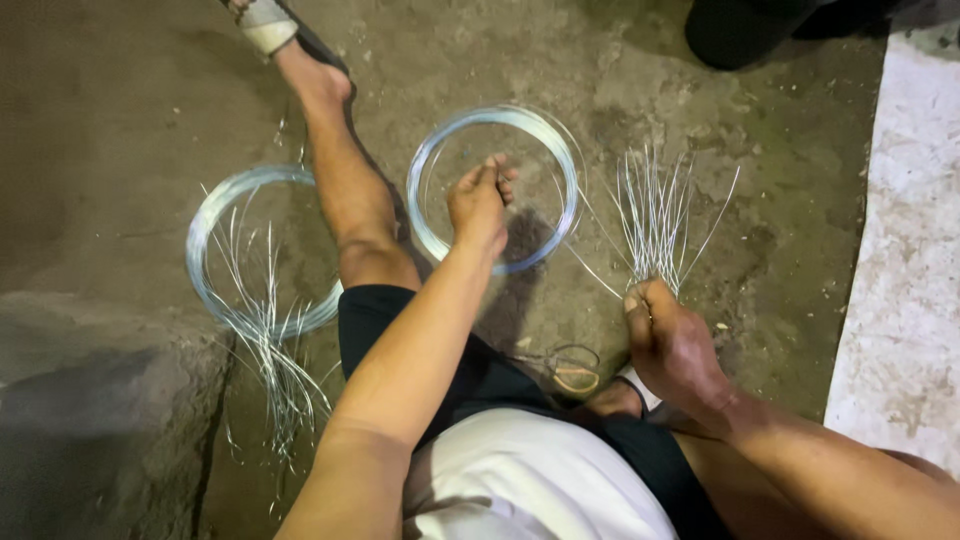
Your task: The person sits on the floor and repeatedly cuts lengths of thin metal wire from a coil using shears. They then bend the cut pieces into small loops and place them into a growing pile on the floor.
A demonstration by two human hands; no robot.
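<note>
Hidden/unclear first: left fingertips curl inward, so the exact pinch point can't be seen; some thin wire seems to run through them, hard to confirm. Foot with sandal (pixel 268 24) cut off at top edge. Dark shape (pixel 740 30) top right cropped, can't identify it. Small handled tool, likely scissors or pliers (pixel 574 368), half hidden between the legs in shadow. Lower strands of the left bundle fade into the dark floor.

Left hand (pixel 478 205) closed, fingers pinched together, held over the middle wire coil (pixel 572 175); the hand sits inside the ring's outline, whether it touches the coil can't be told. Right hand (pixel 672 345) closed in a fist around the lower ends of a bunch of cut wires (pixel 655 215), which fan upward from the grip, just right of the middle coil. One strand slants from the fist toward the coil.

Second wire coil (pixel 205 225) lies on the concrete floor (pixel 110 110) left of the outstretched leg (pixel 345 185), well apart from both hands, with a loose bundle of wire pieces (pixel 270 350) lying across its lower edge. Pale slab (pixel 905 250) along right side.
</note>
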